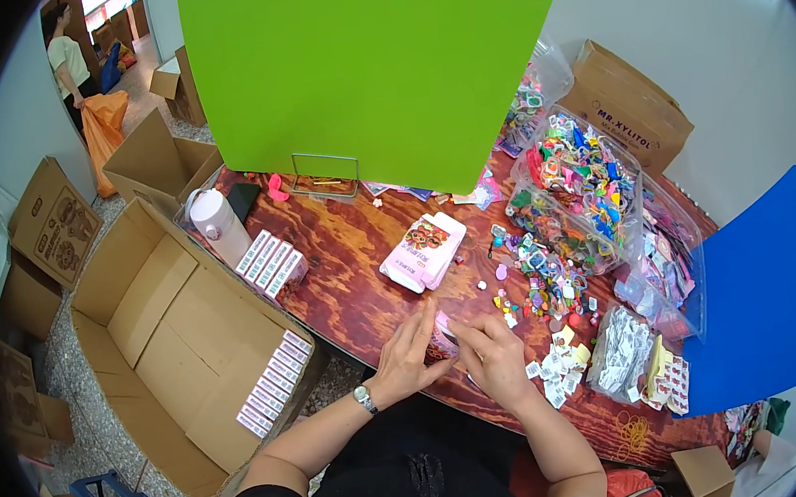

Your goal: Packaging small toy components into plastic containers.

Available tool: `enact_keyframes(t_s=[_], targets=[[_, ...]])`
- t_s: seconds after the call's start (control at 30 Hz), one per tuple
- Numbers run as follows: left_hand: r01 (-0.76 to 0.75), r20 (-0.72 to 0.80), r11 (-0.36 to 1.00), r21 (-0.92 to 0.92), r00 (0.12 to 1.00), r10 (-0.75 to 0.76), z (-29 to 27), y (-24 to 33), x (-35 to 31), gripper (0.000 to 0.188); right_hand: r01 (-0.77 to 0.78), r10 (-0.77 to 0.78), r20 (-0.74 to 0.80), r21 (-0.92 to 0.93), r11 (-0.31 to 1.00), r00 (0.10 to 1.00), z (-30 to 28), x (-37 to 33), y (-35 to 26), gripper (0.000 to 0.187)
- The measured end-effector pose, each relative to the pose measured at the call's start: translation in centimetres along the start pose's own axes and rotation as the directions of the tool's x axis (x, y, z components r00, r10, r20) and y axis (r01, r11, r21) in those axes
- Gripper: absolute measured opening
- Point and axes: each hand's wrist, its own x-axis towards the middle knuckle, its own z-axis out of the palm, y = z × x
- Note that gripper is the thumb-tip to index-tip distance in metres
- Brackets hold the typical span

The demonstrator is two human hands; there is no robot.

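A small pink carton box (441, 337) stands between my two hands at the table's near edge. My left hand (406, 351) lies along its left side, fingers stretched and thumb across the near side, steadying it. My right hand (493, 356) has its fingers bent together at the box's upper right edge; what its fingertips pinch is partly hidden. Just beyond, a stack of flat white-and-pink cartons (424, 251) lies on the red wood-patterned table (345, 297). Right of the hands are loose small white stickers or cards (560, 367) and a spread of colourful trinkets (549, 277).
Filled small boxes (272, 265) stand beside a white tumbler (217, 223). A large open carton (154, 349) at left holds a row of boxes (275, 385). Clear tubs of trinkets (583, 183) and a bag of white packets (622, 351) sit right. A person (69, 64) stands far left.
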Motion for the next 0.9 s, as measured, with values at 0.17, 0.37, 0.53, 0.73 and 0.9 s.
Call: enact_keyframes(t_s=[0.17,0.37,0.53,0.73,0.9], targets=[[0.045,0.034,0.997,0.065,0.998,-0.047,-0.3,0.1,-0.1,0.111,0.01,-0.009,-0.014,0.068,0.998,1.0,0.4,-0.3,0.1,0.028],[0.142,0.095,0.976,-0.167,0.987,-0.127,-0.3,0.3,0.0,0.111,-0.008,0.021,-0.076,0.164,0.986,0.997,0.9,-1.3,0.8,0.032],[0.159,0.11,0.969,-0.192,0.984,-0.14,-0.4,0.2,0.0,0.111,-0.062,0.082,-0.079,0.227,0.972,0.993,1.0,-1.8,1.0,0.034],[0.122,0.099,0.973,-0.197,0.99,-0.104,-0.3,0.0,-0.1,0.111,-0.026,0.032,-0.02,0.225,0.974,0.999,1.2,-2.1,1.2,0.041],[0.095,0.103,0.984,-0.153,0.991,-0.08,0.1,-0.2,-0.4,0.111,0.008,-0.005,-0.017,0.161,0.987,1.0,2.0,-2.7,1.7,0.042]])
